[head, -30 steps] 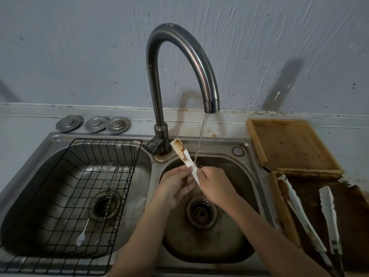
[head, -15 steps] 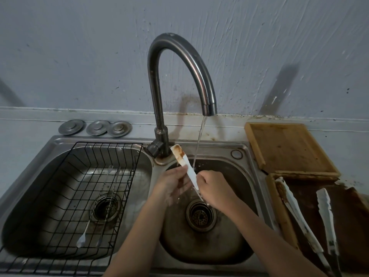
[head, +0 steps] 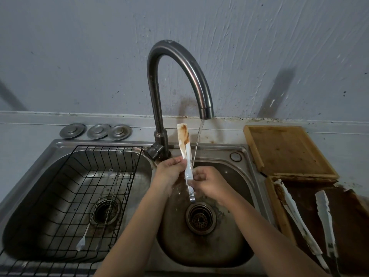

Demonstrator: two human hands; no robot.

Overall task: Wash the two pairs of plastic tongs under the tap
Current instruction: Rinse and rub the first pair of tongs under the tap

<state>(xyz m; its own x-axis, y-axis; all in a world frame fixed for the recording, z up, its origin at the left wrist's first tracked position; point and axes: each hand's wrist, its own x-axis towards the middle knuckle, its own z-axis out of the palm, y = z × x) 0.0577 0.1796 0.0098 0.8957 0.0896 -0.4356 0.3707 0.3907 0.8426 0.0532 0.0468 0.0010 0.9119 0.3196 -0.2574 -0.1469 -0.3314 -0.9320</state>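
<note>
A pair of white plastic tongs (head: 184, 144) with brown stains on its upper end stands nearly upright over the right sink basin (head: 229, 246). My left hand (head: 171, 172) grips it from the left at mid-length. From the right, my right hand (head: 207, 181) holds the lower part with curled fingers. Water runs from the curved tap (head: 175, 76) in a thin stream just right of the tongs and lands at my hands. A second pair of white tongs (head: 297, 214), also stained, lies spread on a dark brown tray (head: 347, 214) at the right.
A black wire rack (head: 65, 188) sits in the left basin with long thin utensils (head: 93, 222) in it. Three metal sink plugs (head: 97, 131) lie behind the left basin. A wooden cutting board (head: 287, 148) sits behind the tray. The drain (head: 200, 218) is below my hands.
The tongs have swung from leaning left to nearly upright and sit higher, stained end closer to the spout. My hands shifted slightly along the tongs; the camera view dropped a little.
</note>
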